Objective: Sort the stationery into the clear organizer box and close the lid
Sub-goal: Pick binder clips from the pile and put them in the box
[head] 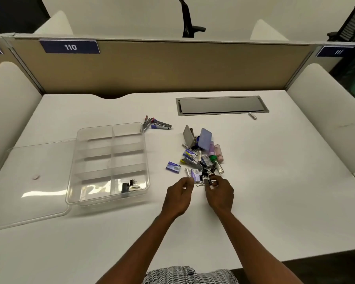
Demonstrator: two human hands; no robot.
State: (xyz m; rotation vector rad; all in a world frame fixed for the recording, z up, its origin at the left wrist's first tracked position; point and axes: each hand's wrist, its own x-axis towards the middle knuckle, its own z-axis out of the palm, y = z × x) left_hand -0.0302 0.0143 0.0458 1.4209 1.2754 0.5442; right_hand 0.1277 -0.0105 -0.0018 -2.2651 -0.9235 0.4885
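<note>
Desk (275,181): white, fills the lower and middle frame, bearing all that follows. Lid (29,181): clear, lying flat at left of frame, touching the box's left side; whether it is hinged there cannot be told. Box (111,128): clear organizer, left of centre, long axis running from the near edge toward the upper frame, two columns of compartments; all appear bare except the near right one, which holds black binder clips (129,186). Pile (203,156): loose stationery right of centre, well apart from the box, stretching from a lilac case (205,138) at its far end down to the hands; small staple boxes, tubes and staplers mixed in. Staplers (158,125): a small group just beyond the box's far right corner. Lone cell (252,115): upper right, near the grey cable hatch (221,104). Right hand (220,193): at the pile's near tip, fingers curled, pinching a binder clip (209,182). Left hand (179,196): just beside it, nearer the box, fingers loosely curled toward the pile; whether it grips anything cannot be told. Judgement: sorting is barely begun; the clip compartment lies leftward and slightly nearer from both hands, so the carry runs across the frame to the left, with the left hand the shorter reach.
</note>
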